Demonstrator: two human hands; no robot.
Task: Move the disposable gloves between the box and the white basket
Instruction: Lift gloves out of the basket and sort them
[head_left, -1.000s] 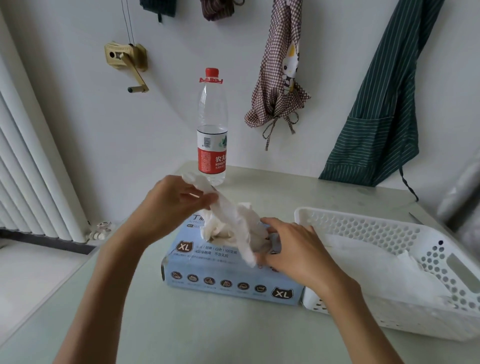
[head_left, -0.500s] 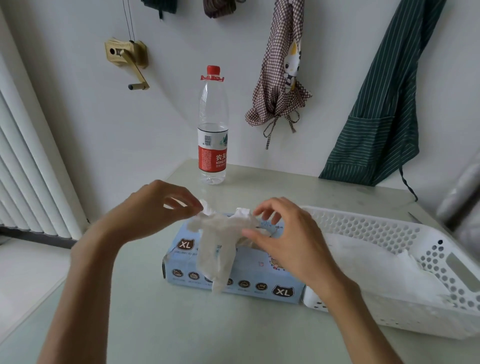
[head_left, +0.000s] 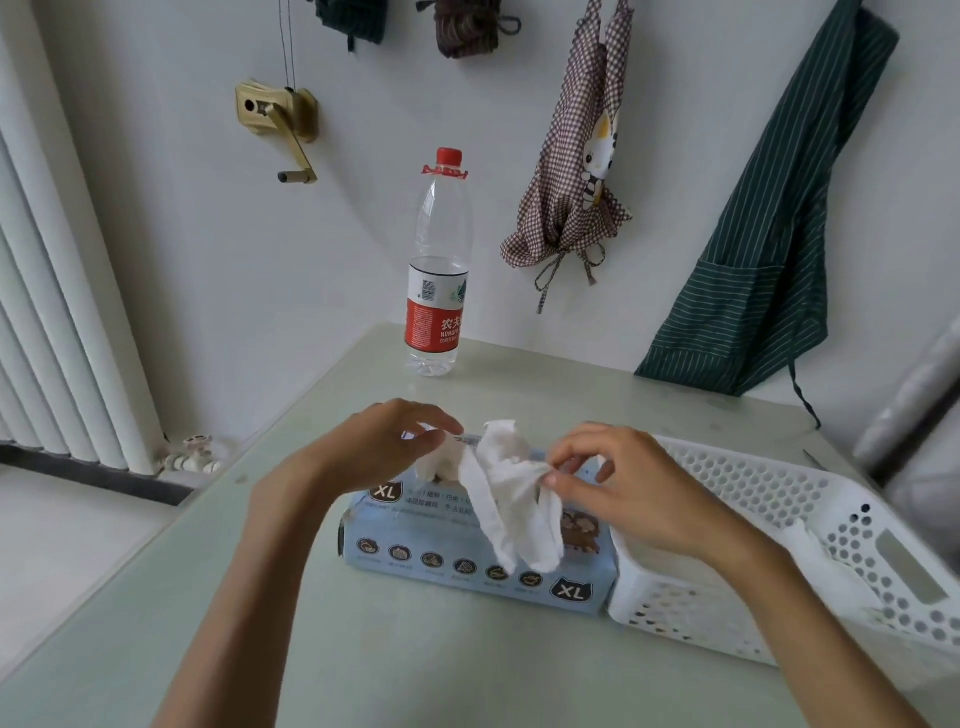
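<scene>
**Glove held between both hands above the box**

I see my two bare hands over the pale green tabletop (head_left: 467, 670), sharing one thin, crumpled white disposable glove (head_left: 511, 493). My left hand (head_left: 379, 447) pinches the glove's upper left end between thumb and curled fingers; my right hand (head_left: 623, 488) pinches its right edge between thumb and forefinger, the other fingers loosely curled above. The glove is stretched between the two pinches, and its finger end hangs down in front of the light blue cardboard glove box (head_left: 447, 551) marked "XL". More white glove material bunches at the box's top opening, just under my left hand.

The box lies flat on the table, its right end touching the white perforated plastic basket (head_left: 769, 493). Inside the basket lies some white, filmy material, partly hidden behind my right forearm.

Farther back stands a clear plastic water bottle (head_left: 439, 270) with a red cap and red label, upright near the wall. A checked cloth (head_left: 576, 171) and a dark green striped apron (head_left: 774, 234) hang on the wall.
</scene>
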